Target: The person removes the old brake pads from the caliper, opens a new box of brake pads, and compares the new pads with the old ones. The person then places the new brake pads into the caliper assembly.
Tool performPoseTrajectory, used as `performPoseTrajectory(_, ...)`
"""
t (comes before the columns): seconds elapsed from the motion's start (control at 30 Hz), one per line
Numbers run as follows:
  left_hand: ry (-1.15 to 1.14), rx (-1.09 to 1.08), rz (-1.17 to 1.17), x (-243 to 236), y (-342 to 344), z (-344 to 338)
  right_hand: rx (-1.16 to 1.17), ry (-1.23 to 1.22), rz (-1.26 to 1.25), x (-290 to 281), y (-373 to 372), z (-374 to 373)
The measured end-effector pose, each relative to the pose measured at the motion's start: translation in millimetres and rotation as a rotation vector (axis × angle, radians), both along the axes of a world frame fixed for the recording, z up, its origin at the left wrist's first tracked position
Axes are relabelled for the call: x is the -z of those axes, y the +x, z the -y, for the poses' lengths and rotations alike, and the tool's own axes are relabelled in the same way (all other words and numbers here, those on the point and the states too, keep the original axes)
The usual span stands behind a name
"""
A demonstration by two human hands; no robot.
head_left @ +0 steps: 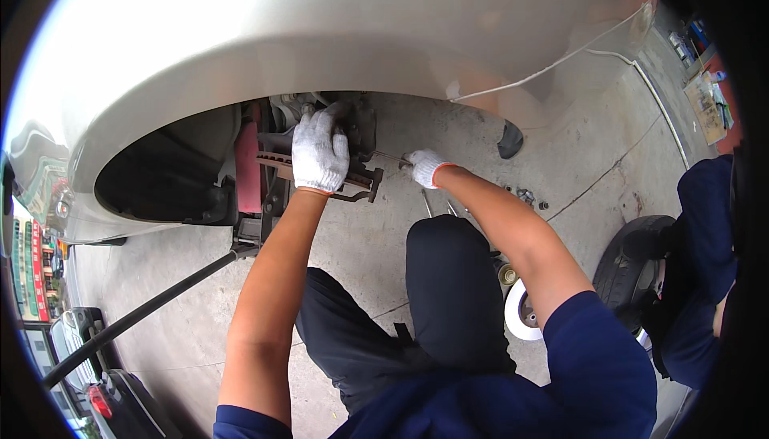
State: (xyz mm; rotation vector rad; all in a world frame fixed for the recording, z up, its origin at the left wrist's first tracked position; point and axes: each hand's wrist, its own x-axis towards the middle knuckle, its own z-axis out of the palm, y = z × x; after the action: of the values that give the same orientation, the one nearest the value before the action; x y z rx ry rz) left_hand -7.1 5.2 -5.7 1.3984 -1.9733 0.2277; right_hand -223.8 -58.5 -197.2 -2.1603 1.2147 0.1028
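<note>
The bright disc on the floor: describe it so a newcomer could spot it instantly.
Below the silver car body, find the gloved right hand, then the elbow. Just below it in the picture, partly hidden, lies the bright disc; its shiny white face sets it apart from the dark tyre farther right.

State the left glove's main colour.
The left glove is mainly white, best seen in the head view.
</note>
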Motion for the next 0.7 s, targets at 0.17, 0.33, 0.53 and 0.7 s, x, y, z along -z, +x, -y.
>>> performPoseTrajectory(0.17,0.019,0.004,-0.076,-0.2,0.9,-1.1,-0.029,0.018,-0.029,7.2,10.4,0.6)
performPoseTrajectory(0.33,0.011,-0.054,-0.067,2.9,-8.5,11.2,-0.021,-0.047,-0.136,8.3,2.5,19.6)
performPoseTrajectory(0.53,0.125,-0.231,0.113,13.0,12.4,-0.5,-0.078,0.075,-0.180,-7.4,3.0,13.4)
performPoseTrajectory(0.7,0.413,-0.235,0.236,-6.5,-8.5,13.8,0.060,0.177,-0.276,50.5,-30.1,33.5)
